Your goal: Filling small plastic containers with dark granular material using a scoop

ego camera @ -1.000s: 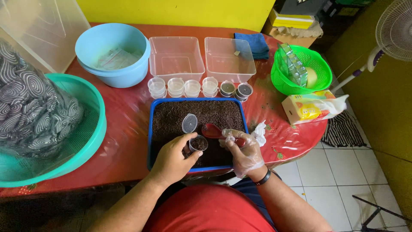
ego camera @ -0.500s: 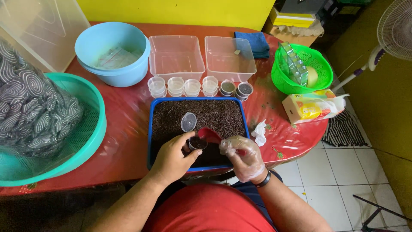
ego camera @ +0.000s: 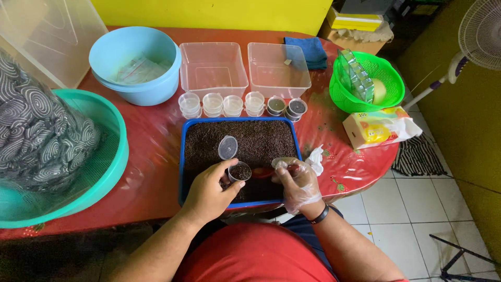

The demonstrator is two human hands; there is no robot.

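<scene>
The left hand (ego camera: 209, 190) pinched a small clear cup (ego camera: 240, 172) by its rim, over the near half of the blue tray (ego camera: 182, 156) at the tabletop's near edge. The gloved right hand (ego camera: 298, 184) was closed on a red scoop (ego camera: 265, 172). The cup looked light, thin-walled and easily crushed; a wall grip suited it best. Its hinged lid (ego camera: 227, 147) stood open. A row of cups (ego camera: 212, 104) lined the tray's far edge, well apart from the hands.

Yellow wall (ego camera: 219, 13), white tiled floor (ego camera: 402, 219), red table (ego camera: 151, 156), fan (ego camera: 480, 34).
</scene>
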